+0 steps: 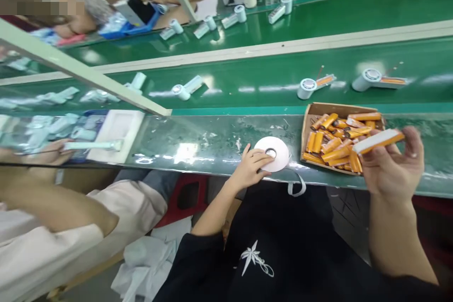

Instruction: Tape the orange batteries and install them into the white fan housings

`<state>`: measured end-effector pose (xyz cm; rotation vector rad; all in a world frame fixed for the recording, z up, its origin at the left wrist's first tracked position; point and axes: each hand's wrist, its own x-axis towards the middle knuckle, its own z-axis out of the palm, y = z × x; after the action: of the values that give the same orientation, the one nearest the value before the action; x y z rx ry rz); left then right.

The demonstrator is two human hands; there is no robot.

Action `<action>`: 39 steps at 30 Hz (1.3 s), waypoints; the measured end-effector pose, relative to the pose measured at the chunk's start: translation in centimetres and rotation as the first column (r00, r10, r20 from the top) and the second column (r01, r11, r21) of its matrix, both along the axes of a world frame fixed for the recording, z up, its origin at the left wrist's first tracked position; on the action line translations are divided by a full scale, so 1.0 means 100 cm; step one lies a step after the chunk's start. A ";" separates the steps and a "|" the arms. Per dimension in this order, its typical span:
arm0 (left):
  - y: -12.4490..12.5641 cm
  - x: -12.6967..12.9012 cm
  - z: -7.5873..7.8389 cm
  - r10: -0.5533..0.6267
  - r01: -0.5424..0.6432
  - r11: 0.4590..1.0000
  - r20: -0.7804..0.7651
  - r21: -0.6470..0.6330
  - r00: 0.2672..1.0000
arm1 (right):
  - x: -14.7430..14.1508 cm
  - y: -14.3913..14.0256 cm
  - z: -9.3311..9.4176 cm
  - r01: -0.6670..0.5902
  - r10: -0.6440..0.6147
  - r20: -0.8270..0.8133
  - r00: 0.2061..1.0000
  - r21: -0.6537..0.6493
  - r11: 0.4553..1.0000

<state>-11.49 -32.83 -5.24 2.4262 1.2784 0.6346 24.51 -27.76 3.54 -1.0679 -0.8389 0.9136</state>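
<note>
Head view: the left hand (251, 167) rests open, fingers pressing flat on the white tape roll (274, 153) to steady it on the bench, while the right hand (391, 165) pinches 1 orange cylindrical battery (378, 140), partly white-wrapped, just beside the cardboard box (313, 109) of similar batteries

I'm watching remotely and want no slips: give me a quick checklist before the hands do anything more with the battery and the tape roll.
1. Right hand grips the orange battery: ok, pinched in the fingers above the bench edge.
2. Left hand on the white tape roll: ok, fingers rest on it.
3. Tape end free: ok, a loose strip hangs over the bench edge.
4. Cardboard box of batteries stocked: ok, many inside.
5. Battery already wrapped: cannot tell, a pale band shows but is blurred.
6. Neighbour's hand apart: ok, well to the left.
</note>
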 end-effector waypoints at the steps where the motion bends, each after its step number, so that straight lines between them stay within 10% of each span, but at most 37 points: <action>1: 0.014 -0.013 0.001 -0.007 0.006 1.000 -0.012 -0.027 1.000 | -0.010 -0.005 0.000 -0.010 0.010 0.022 1.000 -0.024 1.000; 4: 0.059 -0.050 0.016 -0.013 0.013 0.999 -0.005 -0.051 1.000 | -0.026 -0.012 0.000 0.108 -0.107 0.017 0.994 -0.004 0.994; 7: 0.123 -0.095 0.039 0.260 -0.260 0.965 -0.026 0.006 0.965 | -0.026 -0.005 0.000 0.222 -0.220 -0.048 0.974 0.030 0.975; 11: 0.211 -0.172 0.062 0.770 -0.757 0.638 -0.141 0.142 0.623 | -0.019 0.004 -0.009 0.231 -0.224 -0.101 0.969 0.071 0.970; 14: 0.242 -0.217 0.071 0.807 -0.852 0.514 -0.397 0.103 0.439 | -0.011 0.004 -0.021 0.171 -0.152 -0.147 0.977 0.125 0.977; 19: 0.257 -0.220 0.080 0.683 -0.796 0.605 -0.531 0.026 0.502 | 0.000 -0.001 -0.030 -0.041 0.054 -0.128 0.990 0.102 0.994; 27: 0.251 -0.067 0.045 0.261 -0.313 0.950 -0.488 -0.025 0.833 | 0.002 0.005 -0.029 -0.214 0.214 -0.098 0.972 0.006 0.977; 31: 0.257 -0.031 0.036 0.181 -0.213 0.976 -0.399 -0.036 0.899 | 0.004 0.000 -0.030 -0.199 0.199 -0.051 0.979 0.000 0.980; 39: 0.279 -0.051 0.045 0.066 -0.089 0.990 -0.199 -0.109 0.978 | -0.035 0.045 0.002 -0.332 0.350 0.261 0.900 -0.111 0.937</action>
<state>-16.63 -4.91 -0.73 2.3984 1.4502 0.3356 20.97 -23.27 3.75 -1.1401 -1.2683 1.1040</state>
